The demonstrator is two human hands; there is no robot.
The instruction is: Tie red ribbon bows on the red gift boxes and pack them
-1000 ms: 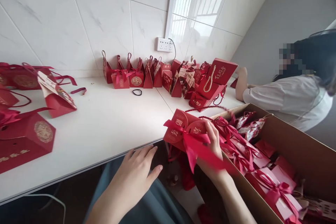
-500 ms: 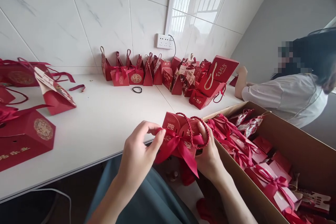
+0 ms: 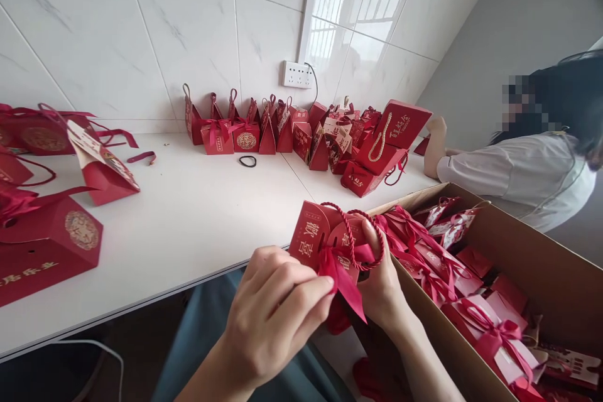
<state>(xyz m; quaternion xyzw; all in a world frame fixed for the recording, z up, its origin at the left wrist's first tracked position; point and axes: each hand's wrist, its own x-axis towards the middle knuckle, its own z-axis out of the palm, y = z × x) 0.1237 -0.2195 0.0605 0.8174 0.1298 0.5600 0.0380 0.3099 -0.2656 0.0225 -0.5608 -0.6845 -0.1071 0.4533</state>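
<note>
A small red gift box with gold characters, twisted rope handles and a ribbon is held in front of me, near the table's front edge. My right hand grips the box from its right side, fingers around it by the rope loops. With its fingers pinched together, my left hand holds the pink-red ribbon at the front of the box. The underside of the box is hidden behind my hands.
An open cardboard carton of red boxes stands at the right. Red boxes line the back of the white table; larger ones sit at the left. A black band lies mid-table. Another person leans in at the right.
My left hand has moved right and down from the ribbon's left side to its middle, its fingers now curled. More of the box's left face shows. The right hand keeps its hold.
</note>
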